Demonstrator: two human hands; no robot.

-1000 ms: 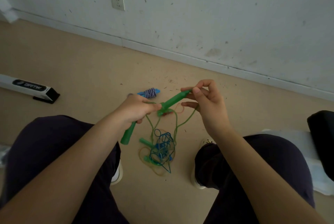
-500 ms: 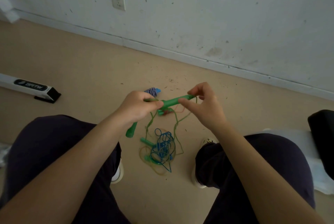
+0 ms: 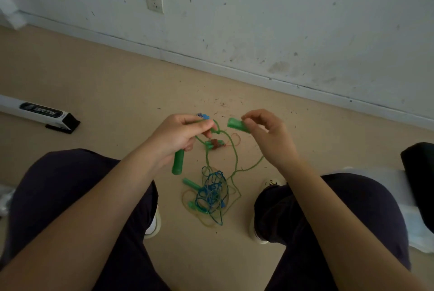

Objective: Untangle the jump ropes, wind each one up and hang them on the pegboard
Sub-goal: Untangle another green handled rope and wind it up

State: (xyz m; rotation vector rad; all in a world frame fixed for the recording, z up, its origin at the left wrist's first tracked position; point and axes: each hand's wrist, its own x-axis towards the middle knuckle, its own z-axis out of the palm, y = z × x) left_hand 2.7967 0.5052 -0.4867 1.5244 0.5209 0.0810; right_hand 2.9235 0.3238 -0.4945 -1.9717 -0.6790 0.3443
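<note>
I sit in a bare indoor room, probably a plain home or utility space. Across the top of the frame runs a scuffed white wall with a white power socket at upper left and a white baseboard below. The beige floor carries dark specks of debris near the centre.

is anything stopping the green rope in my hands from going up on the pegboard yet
Yes. The green cord runs from the left hand and right hand down into the tangle of blue and green ropes on the floor, so it is not free. No pegboard is in view.
</note>
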